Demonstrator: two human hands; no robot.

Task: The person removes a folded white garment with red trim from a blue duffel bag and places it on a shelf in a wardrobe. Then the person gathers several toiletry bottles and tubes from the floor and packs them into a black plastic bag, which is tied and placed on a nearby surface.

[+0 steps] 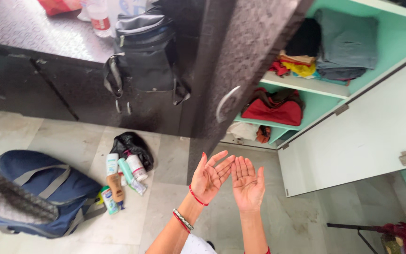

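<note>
We log left hand (209,176) and right hand (247,182) spread, palms up, empty, edges seemingly touching, above marble floor (165,207).

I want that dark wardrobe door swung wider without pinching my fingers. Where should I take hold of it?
Probably by the curved metal handle on the dark wardrobe door. It bows out from the face, leaving a gap for fingers, so hook it from the front. Both the left hand and right hand are open and empty just below.

Our one head view, looking steeply down.
We stand close over the floor (175,164), facing an open cupboard (353,136).
</note>
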